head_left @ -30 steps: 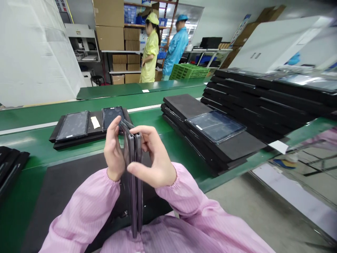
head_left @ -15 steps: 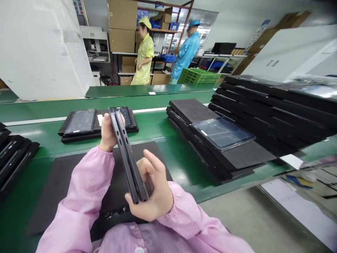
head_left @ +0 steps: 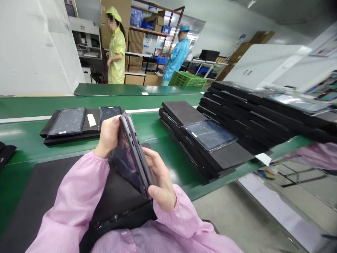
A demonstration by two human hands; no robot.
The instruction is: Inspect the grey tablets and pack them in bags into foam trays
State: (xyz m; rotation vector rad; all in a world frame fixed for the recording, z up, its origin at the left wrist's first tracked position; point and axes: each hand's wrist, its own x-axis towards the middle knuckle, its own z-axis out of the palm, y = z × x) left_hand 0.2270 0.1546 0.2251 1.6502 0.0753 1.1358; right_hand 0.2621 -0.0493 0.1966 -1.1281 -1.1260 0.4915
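Two dark tablets (head_left: 130, 154) are held together back to back, on edge and tilted, above a black foam pad (head_left: 52, 189) at the near side of the green bench. My left hand (head_left: 108, 135) grips their far upper end, fingers curled over the top. My right hand (head_left: 159, 182) wraps the near lower end, thumb on the corner. The glossy screen of the left tablet faces left.
A black tray (head_left: 76, 131) with two tablets lies on the green conveyor (head_left: 26, 116) ahead. Stacks of black foam trays (head_left: 223, 154) stand to the right, one tablet in a clear sleeve (head_left: 209, 133) on top. Two people in a yellow coat (head_left: 116, 52) and a blue coat (head_left: 176, 56) stand by shelves behind.
The tablet pair has swung from upright to tilted, its top away from me. My right hand slid down to the near end. The person in yellow has walked left.
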